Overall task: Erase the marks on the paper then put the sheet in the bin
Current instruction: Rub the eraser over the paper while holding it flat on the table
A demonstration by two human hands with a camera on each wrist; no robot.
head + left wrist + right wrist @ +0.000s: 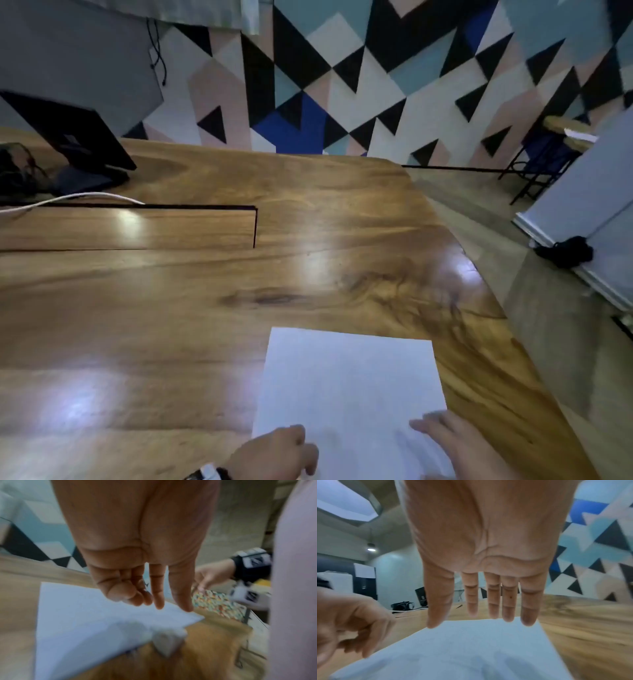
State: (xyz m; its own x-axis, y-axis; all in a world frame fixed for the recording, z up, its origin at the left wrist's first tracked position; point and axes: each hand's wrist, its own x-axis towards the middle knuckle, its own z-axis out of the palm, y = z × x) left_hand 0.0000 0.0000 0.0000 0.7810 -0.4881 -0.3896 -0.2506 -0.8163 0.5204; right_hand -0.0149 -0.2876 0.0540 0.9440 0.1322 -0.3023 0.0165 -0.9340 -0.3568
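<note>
A white sheet of paper lies flat near the front right of the wooden table. I see no clear marks on it, only faint dark specks at its near edge. My left hand hovers at the sheet's near left corner, fingers loosely curled and holding nothing. My right hand lies with straight fingers on the sheet's near right part, where the paper is slightly rumpled. A blurred whitish lump sits at the paper's edge; I cannot tell what it is. No bin is in view.
A dark screen on a stand and a white cable sit at the table's far left. A closed flap is set into the tabletop. The table's rounded right edge drops to the floor. A speckled colourful object lies by my right hand.
</note>
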